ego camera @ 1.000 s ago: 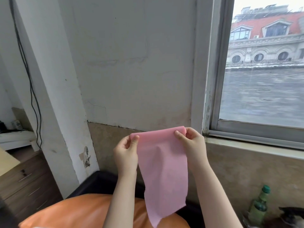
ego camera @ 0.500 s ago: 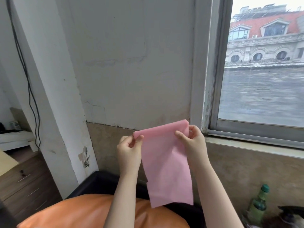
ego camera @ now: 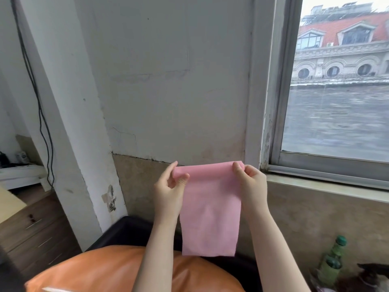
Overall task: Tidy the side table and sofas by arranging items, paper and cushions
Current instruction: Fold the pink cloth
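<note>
I see a pink paper [ego camera: 209, 211] held up in mid-air in front of the wall [ego camera: 168, 81], just left of the window [ego camera: 336, 102]. Thin, matte, single sheet, long rectangle hanging straight down; top edge curled over into a soft roll, lower edge cut square with slight waviness. A faint vertical crease runs down the middle. Left hand [ego camera: 168, 194] pinches the top left corner of the roll, thumb in front, fingers behind. Right hand [ego camera: 250, 186] grips the top right corner, fingers curled round the rolled edge. Sheet hangs above an orange cushion [ego camera: 101, 270], smooth and leather-like, puffy, which lies on a black sofa [ego camera: 130, 228] with a glossy edge. Wall plaster is off-white, scuffed and cracked; below it a band of beige stone-look tile [ego camera: 315, 218]. Window frame is grey metal with peeling paint beside it. Black cable [ego camera: 40, 114] runs down the pillar on the left. Wooden drawers [ego camera: 31, 230] with slim metal handles at lower left. Green plastic bottle [ego camera: 331, 262] with a green cap stands upright at lower right, beside a dark object I can't identify.
</note>
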Tool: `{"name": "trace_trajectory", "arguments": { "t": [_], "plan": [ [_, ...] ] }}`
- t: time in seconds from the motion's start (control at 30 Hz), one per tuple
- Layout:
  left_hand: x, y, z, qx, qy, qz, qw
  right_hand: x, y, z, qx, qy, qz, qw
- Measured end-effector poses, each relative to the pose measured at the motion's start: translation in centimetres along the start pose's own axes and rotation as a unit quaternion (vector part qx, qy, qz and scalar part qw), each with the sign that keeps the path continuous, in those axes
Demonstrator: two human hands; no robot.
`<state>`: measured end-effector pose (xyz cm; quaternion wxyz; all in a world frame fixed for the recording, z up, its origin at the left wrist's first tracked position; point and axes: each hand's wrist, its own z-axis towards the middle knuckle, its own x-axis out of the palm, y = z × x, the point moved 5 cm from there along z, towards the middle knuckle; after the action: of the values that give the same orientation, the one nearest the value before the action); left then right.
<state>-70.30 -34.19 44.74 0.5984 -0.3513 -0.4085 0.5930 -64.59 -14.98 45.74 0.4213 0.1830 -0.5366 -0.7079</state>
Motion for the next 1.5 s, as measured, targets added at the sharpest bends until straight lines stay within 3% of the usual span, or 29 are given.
{"name": "trace_trajectory", "arguments": {
  "t": [0.13,0.33,0.53,0.63,0.83,1.0,1.1,1.23,1.4,1.5],
  "plan": [
    [-0.5,-0.4,-0.4,0.013,-0.068,0.028,0.997,0.0,-0.3,0.0,-0.001,0.021,-0.008,1.0],
    [-1.1,0.9,-0.1,-0.011,-0.103,0.012,0.994,0.6,-1.1,0.0,0.036,0.069,0.01,0.997],
    [-0.3,0.7,-0.1,-0.025,-0.009,0.023,0.999,0.2,-1.0,0.2,0.019,0.026,-0.045,0.998],
    [0.2,0.5,-0.3,-0.038,-0.001,-0.007,0.999,0.2,-0.9,0.1,0.014,0.011,-0.059,0.998],
    [0.3,-0.3,-0.5,-0.006,0.026,-0.031,0.999,-0.1,-1.4,0.4,0.042,0.001,0.005,0.999],
    [0.0,-0.1,-0.6,-0.01,-0.011,-0.038,0.999,-0.1,-1.4,0.3,0.02,0.009,0.005,1.0],
    [-0.3,0.3,-0.5,-0.038,-0.041,-0.073,0.996,0.3,-1.5,-0.1,0.037,0.039,0.066,0.996],
    [-0.2,0.9,-0.3,-0.067,-0.029,-0.085,0.994,0.3,-1.0,-0.1,0.0,0.072,0.027,0.997],
    [0.0,1.0,-0.3,-0.056,0.014,-0.064,0.996,0.0,-1.0,-0.1,-0.002,0.012,0.001,1.0],
    [-0.4,0.9,-0.2,-0.044,-0.018,-0.048,0.998,-0.3,-0.9,-0.3,0.025,-0.009,0.059,0.998]
  ]
}}
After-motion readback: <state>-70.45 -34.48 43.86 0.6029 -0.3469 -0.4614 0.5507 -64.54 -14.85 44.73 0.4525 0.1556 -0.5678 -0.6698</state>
